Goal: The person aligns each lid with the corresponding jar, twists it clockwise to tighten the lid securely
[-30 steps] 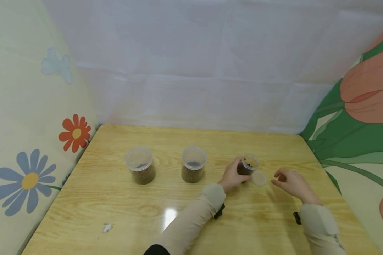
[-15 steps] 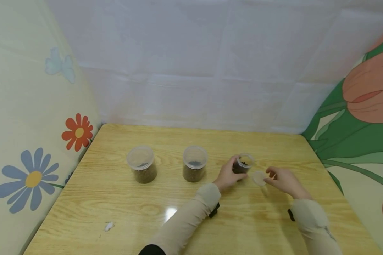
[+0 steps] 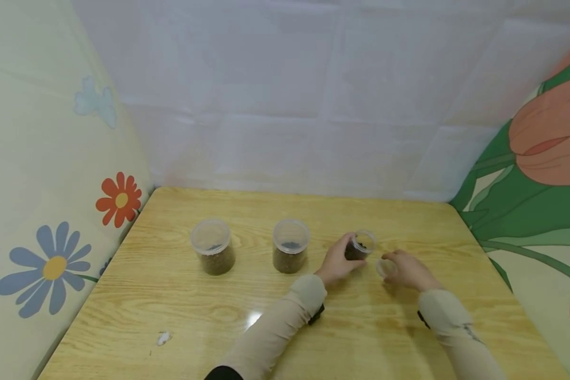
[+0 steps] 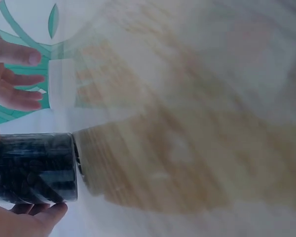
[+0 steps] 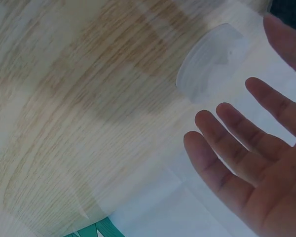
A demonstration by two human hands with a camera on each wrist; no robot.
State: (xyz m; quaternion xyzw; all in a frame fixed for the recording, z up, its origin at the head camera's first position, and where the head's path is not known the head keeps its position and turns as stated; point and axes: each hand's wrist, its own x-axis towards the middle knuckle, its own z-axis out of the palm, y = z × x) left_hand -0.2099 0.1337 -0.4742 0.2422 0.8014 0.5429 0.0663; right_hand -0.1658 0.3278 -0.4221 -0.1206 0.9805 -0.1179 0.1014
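Note:
My left hand [image 3: 336, 262] grips a small clear jar [image 3: 359, 248] from its left side. The left wrist view shows dark, bean-like pieces filling the jar [image 4: 34, 168], with fingers curled against its wall. Just right of it in the head view lies a round translucent lid [image 3: 381, 267] on the table. My right hand [image 3: 410, 270] hovers at the lid's right side and partly covers it. From the right wrist, that hand's fingers [image 5: 237, 148] appear spread and nearly straight, holding nothing, beside the lid [image 5: 212, 61].
Two larger clear jars, a left one [image 3: 215, 253] and a middle one [image 3: 290, 252], stand on the wooden table [image 3: 138, 295] with brown contents. A small white patch [image 3: 163, 338] marks the front left. A white cloth [image 3: 285, 105] hangs behind.
My right hand has moved left, from beside the lid to over its right part. The left hand has shifted the small jar slightly left, away from the lid.

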